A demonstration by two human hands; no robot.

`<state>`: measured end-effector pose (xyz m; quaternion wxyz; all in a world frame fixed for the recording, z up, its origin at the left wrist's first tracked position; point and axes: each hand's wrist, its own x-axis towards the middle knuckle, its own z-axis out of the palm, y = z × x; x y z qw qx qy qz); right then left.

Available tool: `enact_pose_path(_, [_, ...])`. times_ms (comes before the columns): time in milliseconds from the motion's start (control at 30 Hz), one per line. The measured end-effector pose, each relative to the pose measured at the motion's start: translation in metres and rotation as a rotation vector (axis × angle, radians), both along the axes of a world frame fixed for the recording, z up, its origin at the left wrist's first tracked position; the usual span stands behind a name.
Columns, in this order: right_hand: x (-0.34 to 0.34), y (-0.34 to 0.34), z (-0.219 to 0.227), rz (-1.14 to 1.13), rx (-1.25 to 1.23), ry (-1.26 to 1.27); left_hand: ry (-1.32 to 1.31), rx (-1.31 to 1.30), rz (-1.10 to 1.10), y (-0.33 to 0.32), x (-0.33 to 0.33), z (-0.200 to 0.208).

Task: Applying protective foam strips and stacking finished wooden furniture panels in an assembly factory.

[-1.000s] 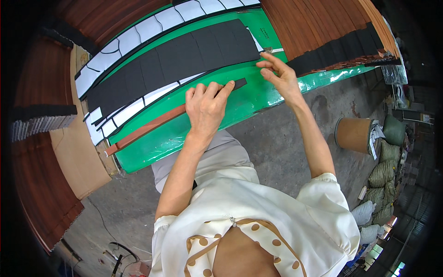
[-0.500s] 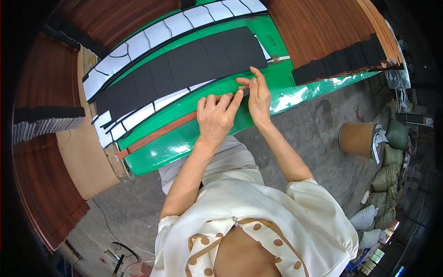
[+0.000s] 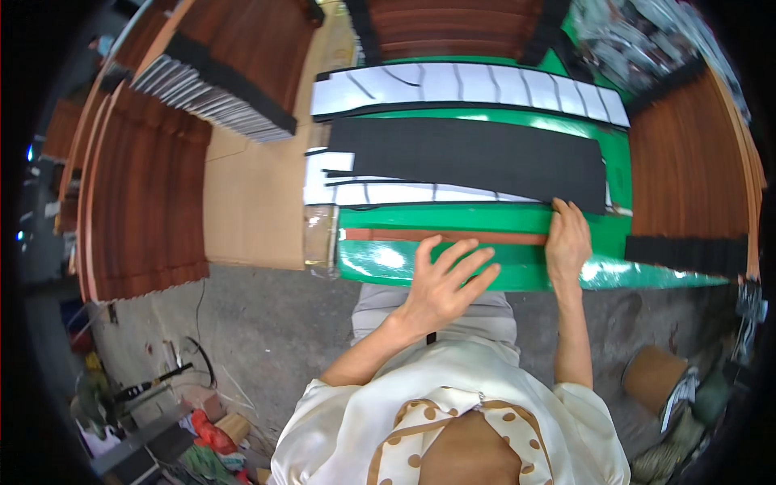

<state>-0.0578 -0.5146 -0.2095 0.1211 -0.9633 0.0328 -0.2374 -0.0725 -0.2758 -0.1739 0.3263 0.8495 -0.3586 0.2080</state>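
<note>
A long brown strip (image 3: 453, 237) lies along the near part of the green tabletop (image 3: 485, 217). My left hand (image 3: 446, 284) hovers at its near side, fingers spread, holding nothing. Over the strip's right end, my right hand (image 3: 569, 244) lies with fingers stretched out, their tips at the near edge of a black sheet (image 3: 469, 158); its thumb is hard to make out. Under the sheet's near side shows a white backing with black edges (image 3: 396, 193). Farther back lies another white panel (image 3: 485, 87) with dark wavy lines and black edging.
Stacks of dark wood-look panels stand at left (image 3: 149, 194), at the back (image 3: 453, 28) and at right (image 3: 687, 153). Brown cardboard (image 3: 255, 202) lies left of the green top. Clear plastic-wrapped goods (image 3: 638, 40) sit at the back right. A brown drum (image 3: 655, 378) stands on the floor.
The view has swung, so the table now sits level. My hands have parted: the left has drawn back and spread its fingers, while the right has come down over the strip's end.
</note>
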Motion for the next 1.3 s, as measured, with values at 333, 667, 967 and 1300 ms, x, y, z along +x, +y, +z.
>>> enact_pose_path(333, [0.024,-0.018,0.019,0.083,0.247,0.252,0.109,-0.175,0.452,0.125,0.020,0.007])
enact_pose_path(667, [0.205,0.187,0.078,0.753,0.213,0.184,0.094,-0.081,0.450,0.158,0.168,-0.012])
enact_pose_path(967, [0.323,0.293,0.006,0.803,-0.150,0.143,0.231,0.201,0.525,0.144,0.222,-0.049])
enact_pose_path(1300, [0.346,0.296,-0.006,0.862,-0.271,0.102,0.155,0.203,0.537,0.147,0.228,-0.058])
